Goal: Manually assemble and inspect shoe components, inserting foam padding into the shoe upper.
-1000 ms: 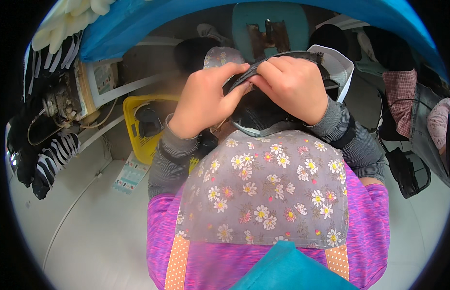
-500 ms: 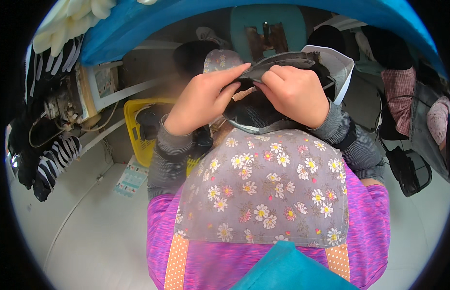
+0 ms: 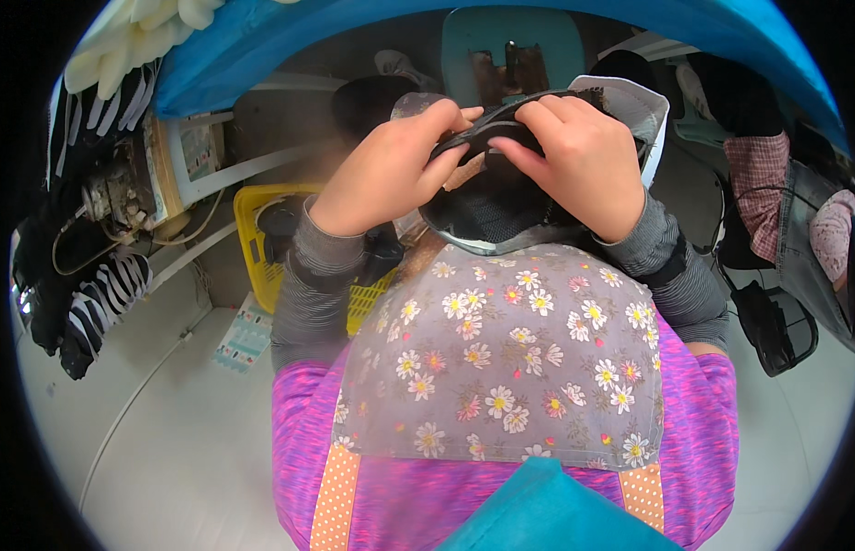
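Observation:
My left hand (image 3: 391, 174) and my right hand (image 3: 585, 163) are raised in front of the flowered apron (image 3: 501, 349). Between them is a black mesh piece (image 3: 483, 207) with a pale lower edge and a white panel (image 3: 646, 106) at its right; it looks like a shoe upper, but its kind is not certain. The left thumb and fingers pinch its upper black edge. My right hand grips the same edge a little to the right, thumb underneath and fingers on top. Part of the piece is hidden behind my hands.
At the left, a yellow plastic basket (image 3: 253, 253) holds dark items. Beyond it are a metal machine part (image 3: 111, 197) and hanging black-and-white striped pieces (image 3: 111, 294). A teal seat (image 3: 464, 41) stands ahead. A person's plaid sleeve or trouser leg (image 3: 753, 184) shows at right.
My right hand has turned slightly, with its thumb now showing beneath the black edge. The left hand has shifted a little left and its fingers have curled over the edge.

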A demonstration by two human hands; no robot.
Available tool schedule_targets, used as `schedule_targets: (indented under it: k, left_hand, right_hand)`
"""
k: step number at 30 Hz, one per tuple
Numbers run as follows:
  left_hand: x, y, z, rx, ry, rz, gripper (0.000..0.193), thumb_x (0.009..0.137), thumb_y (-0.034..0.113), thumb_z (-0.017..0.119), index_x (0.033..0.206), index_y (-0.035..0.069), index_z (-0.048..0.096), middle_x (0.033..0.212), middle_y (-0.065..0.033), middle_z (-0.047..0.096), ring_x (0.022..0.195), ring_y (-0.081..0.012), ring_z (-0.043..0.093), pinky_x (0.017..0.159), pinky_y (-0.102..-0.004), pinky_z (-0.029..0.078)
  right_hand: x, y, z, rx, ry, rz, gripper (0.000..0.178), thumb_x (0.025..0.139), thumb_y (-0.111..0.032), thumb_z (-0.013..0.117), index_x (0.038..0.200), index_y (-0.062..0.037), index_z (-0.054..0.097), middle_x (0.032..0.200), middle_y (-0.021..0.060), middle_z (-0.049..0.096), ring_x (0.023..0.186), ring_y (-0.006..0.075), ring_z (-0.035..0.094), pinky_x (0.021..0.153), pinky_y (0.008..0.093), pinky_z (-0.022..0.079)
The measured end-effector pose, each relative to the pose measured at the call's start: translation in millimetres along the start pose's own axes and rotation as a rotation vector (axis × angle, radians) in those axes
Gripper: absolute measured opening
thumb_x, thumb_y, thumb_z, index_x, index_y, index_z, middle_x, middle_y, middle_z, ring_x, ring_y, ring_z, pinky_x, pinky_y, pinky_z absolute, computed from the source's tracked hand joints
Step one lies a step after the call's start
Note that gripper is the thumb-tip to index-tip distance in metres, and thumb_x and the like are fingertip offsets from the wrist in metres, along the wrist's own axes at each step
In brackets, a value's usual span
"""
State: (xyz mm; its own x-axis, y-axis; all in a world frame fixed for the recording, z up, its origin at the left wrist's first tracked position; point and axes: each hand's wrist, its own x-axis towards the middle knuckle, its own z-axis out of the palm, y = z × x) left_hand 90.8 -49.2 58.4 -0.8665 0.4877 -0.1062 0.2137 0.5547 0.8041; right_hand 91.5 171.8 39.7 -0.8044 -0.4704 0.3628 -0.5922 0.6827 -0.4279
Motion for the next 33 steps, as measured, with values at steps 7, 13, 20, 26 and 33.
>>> schedule_targets:
  k: [7, 13, 20, 26, 33]
  left_hand:
    - [3, -10, -5, 0.033, -0.115, 0.108, 0.029, 0.089, 0.003, 0.061, 0.118, 0.003, 0.063, 0.101, -0.0201, 0.067, 0.082, -0.0328, 0.066, 0.072, -0.0328, 0.052]
    - [6, -6, -5, 0.066, -0.121, 0.107, 0.024, 0.088, 0.007, 0.065, 0.112, 0.003, 0.067, 0.087, -0.0191, 0.068, 0.068, -0.0283, 0.065, 0.065, -0.0301, 0.051]
    - [6, -9, -4, -0.026, -0.026, -0.101, 0.023, 0.090, 0.011, 0.065, 0.109, -0.002, 0.067, 0.087, -0.0137, 0.071, 0.069, -0.0126, 0.062, 0.066, -0.0258, 0.050]
    - [5, -9, 1, -0.122, 0.008, -0.161, 0.023, 0.091, 0.007, 0.063, 0.112, -0.002, 0.067, 0.094, -0.0090, 0.073, 0.083, -0.0108, 0.065, 0.076, -0.0245, 0.051]
    - [0, -15, 4, -0.246, -0.107, -0.120, 0.031, 0.092, 0.000, 0.056, 0.122, 0.002, 0.064, 0.112, -0.0126, 0.070, 0.101, -0.0157, 0.065, 0.091, -0.0274, 0.048]
  right_hand:
    - [-12, 1, 6, 0.006, -0.086, -0.004, 0.019, 0.081, -0.022, 0.071, 0.076, -0.0082, 0.059, 0.071, 0.0055, 0.060, 0.068, 0.0237, 0.064, 0.055, 0.0338, 0.051]
    - [-11, 1, 10, 0.047, -0.038, 0.048, 0.019, 0.080, -0.022, 0.072, 0.074, -0.0080, 0.061, 0.070, 0.0061, 0.062, 0.065, 0.0245, 0.065, 0.055, 0.0350, 0.051]
    - [-14, 2, 7, 0.408, -0.204, 0.260, 0.027, 0.080, -0.024, 0.072, 0.087, 0.0008, 0.065, 0.077, 0.0155, 0.065, 0.073, 0.0347, 0.065, 0.065, 0.0409, 0.052]
    - [-24, -1, 22, 0.629, -0.264, 0.387, 0.032, 0.081, -0.020, 0.074, 0.099, 0.0030, 0.061, 0.087, 0.0194, 0.065, 0.079, 0.0355, 0.064, 0.070, 0.0386, 0.051]
    - [-20, 11, 5, 0.482, -0.355, 0.137, 0.021, 0.083, -0.020, 0.070, 0.086, -0.0009, 0.062, 0.076, 0.0178, 0.063, 0.073, 0.0371, 0.063, 0.064, 0.0425, 0.051]
